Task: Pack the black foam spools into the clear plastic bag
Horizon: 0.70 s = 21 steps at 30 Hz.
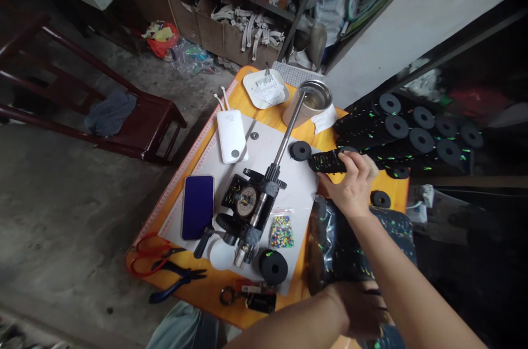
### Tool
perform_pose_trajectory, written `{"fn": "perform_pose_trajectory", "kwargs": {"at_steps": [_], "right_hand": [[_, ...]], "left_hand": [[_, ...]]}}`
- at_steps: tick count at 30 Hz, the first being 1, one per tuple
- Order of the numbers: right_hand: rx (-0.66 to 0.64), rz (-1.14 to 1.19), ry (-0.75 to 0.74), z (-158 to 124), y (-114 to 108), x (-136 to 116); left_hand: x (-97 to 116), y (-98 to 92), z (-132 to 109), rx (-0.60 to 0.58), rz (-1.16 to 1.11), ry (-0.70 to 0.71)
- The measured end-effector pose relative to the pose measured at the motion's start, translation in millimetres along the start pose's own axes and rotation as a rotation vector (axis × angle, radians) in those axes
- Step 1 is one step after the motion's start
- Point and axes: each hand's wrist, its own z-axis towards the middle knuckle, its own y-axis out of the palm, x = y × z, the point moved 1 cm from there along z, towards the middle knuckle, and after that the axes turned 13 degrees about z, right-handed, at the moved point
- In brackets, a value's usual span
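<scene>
My right hand (355, 178) reaches across the table with its fingers closed around a row of black rings (325, 161) lying on their side, flecked with green. My left hand (365, 305) is low, partly behind my right forearm, beside a dark flecked plastic-wrapped bundle (363, 244); its fingers are too hidden to read. Left of my right hand lies a loose black ring (300, 150). A hand-cranked geared machine with a dial (247, 201) stands mid-table, its metal rod (291, 126) pointing toward a metal pot (315, 97). Another black ring (273, 267) sits near its base.
Stacked rolls of black rings (421, 140) stand at right. On the table are a white power bank (231, 134), a phone (198, 207), red-handled scissors (142, 255), pliers (177, 284), a bag of coloured beads (282, 231) and a white dish (264, 85). A chair (144, 123) stands left.
</scene>
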Motion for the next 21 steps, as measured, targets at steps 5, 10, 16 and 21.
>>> {"fn": "perform_pose_trajectory", "kwargs": {"at_steps": [5, 10, 16, 21], "right_hand": [[-0.053, 0.056, -0.028, 9, -13, 1], [-0.070, 0.080, 0.010, 18, -30, -20], [0.030, 0.092, 0.018, 27, -29, -26], [0.078, 0.097, 0.017, 28, -26, -25]], "left_hand": [[6, 11.2, 7, 0.092, -0.485, -0.152], [1, 6.0, 1, 0.022, -0.517, -0.096], [1, 8.7, 4, 0.088, -0.536, -0.136], [-1, 9.0, 7, 0.109, -0.583, -0.128]]}}
